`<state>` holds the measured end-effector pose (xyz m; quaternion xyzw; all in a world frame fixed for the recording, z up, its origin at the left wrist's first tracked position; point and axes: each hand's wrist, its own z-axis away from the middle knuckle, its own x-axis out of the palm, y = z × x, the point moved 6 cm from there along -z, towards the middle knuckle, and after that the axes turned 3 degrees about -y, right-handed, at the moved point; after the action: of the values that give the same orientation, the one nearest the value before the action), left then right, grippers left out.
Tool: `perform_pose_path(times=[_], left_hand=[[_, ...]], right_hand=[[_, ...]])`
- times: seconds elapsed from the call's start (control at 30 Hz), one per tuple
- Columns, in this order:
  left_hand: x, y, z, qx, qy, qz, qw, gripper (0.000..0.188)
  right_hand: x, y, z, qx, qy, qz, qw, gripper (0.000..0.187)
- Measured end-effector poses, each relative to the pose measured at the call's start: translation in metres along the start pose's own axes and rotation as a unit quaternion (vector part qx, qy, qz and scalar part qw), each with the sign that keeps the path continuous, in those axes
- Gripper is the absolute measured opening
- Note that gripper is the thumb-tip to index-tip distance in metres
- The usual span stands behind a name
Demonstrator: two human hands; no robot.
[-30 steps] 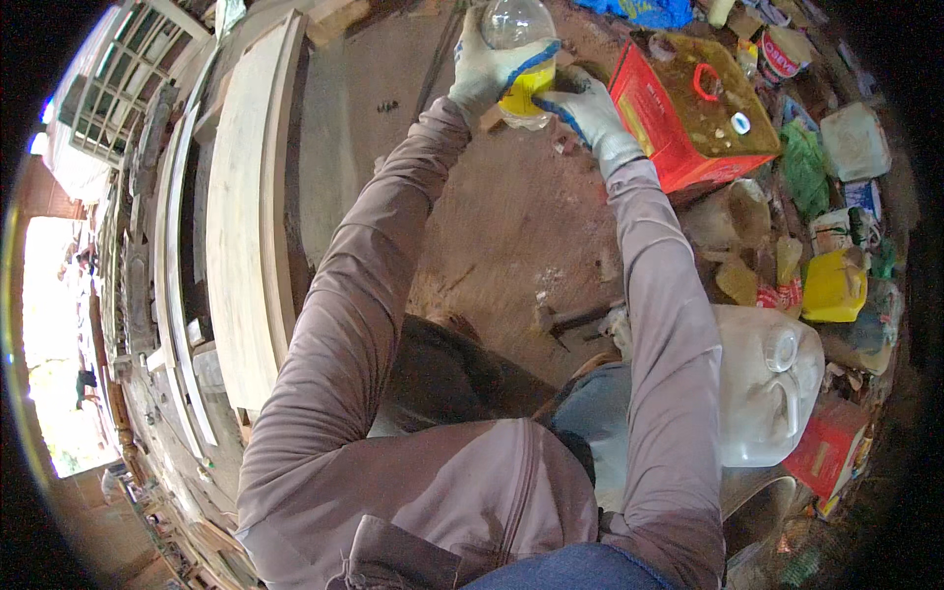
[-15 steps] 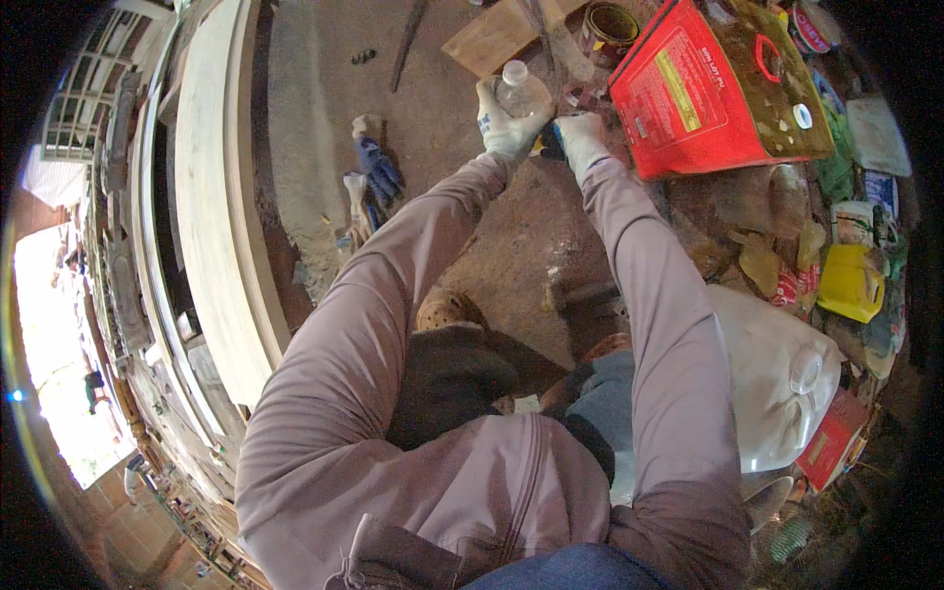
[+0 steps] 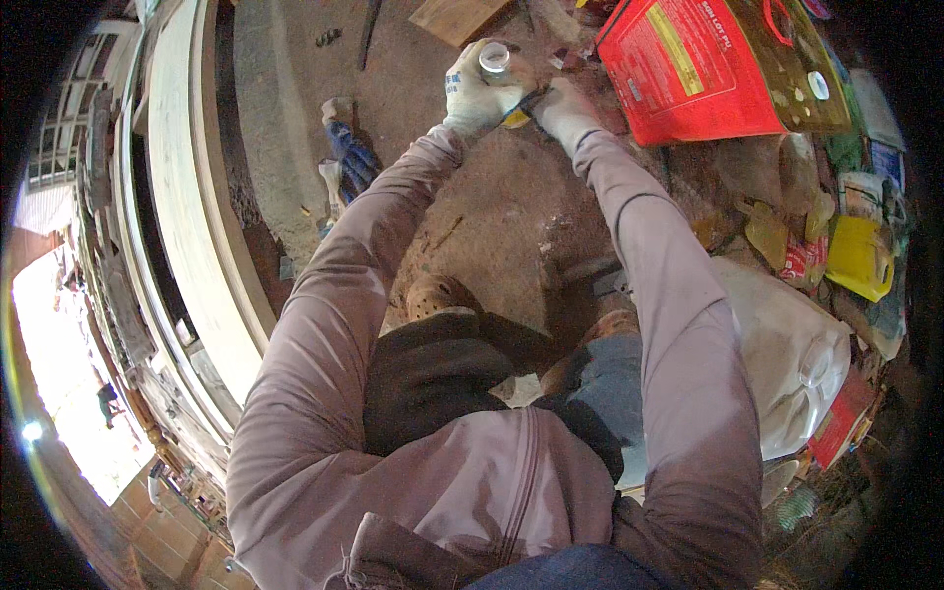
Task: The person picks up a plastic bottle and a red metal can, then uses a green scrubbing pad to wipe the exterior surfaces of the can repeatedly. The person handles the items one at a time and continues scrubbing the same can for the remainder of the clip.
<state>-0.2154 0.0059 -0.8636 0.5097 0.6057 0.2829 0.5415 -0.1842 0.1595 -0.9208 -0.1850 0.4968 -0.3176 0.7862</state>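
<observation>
My left hand [image 3: 482,93], in a white work glove, wraps round a clear plastic bottle [image 3: 495,59] with a pale round cap or mouth facing up. Close against it, my right hand [image 3: 565,110], gloved too, has its fingers curled round something dark. A bit of yellow [image 3: 515,119] shows between the two hands; whether it belongs to what the right hand grips, I cannot make out. Most of the bottle's body is hidden by the left glove. Both arms reach forward over the ground, past my knees.
A large red can [image 3: 688,74] stands right of my hands. On the ground at left lie blue-and-white gloves [image 3: 349,152], beside long pale boards [image 3: 192,187]. A wooden piece [image 3: 457,18] lies ahead. At right are a yellow jug [image 3: 858,258] and a translucent white container [image 3: 787,354].
Both hands, with the bottle, have come higher in the view and slightly left. The bottle's top now faces me more directly, and the right hand sits closer against the left.
</observation>
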Motion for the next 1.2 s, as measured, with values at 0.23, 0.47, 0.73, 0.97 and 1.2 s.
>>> perform_pose_path(times=[0.23, 0.47, 0.73, 0.97, 1.2], left_hand=[[-0.001, 0.004, 0.003, 0.010, 0.012, 0.050, 0.999, 0.040], [-0.016, -0.003, 0.001, -0.081, -0.002, 0.156, 0.984, 0.035], [0.000, -0.002, -0.003, -0.002, 0.010, 0.027, 1.000, 0.039], [-0.003, 0.000, 0.000, 0.008, 0.000, 0.034, 0.999, 0.041], [-0.002, 0.009, 0.002, -0.016, 0.016, 0.028, 0.999, 0.043]], right_hand=[[0.052, 0.041, -0.040, 0.037, 0.070, -0.055, 0.995, 0.050], [0.021, 0.210, 0.005, 0.251, -0.035, -0.206, 0.945, 0.027], [0.003, 0.054, -0.041, -0.026, -0.083, -0.446, 0.891, 0.021], [0.019, 0.051, -0.037, 0.084, -0.012, -0.257, 0.963, 0.019], [0.063, 0.038, 0.005, 0.040, 0.015, -0.039, 0.998, 0.020]])
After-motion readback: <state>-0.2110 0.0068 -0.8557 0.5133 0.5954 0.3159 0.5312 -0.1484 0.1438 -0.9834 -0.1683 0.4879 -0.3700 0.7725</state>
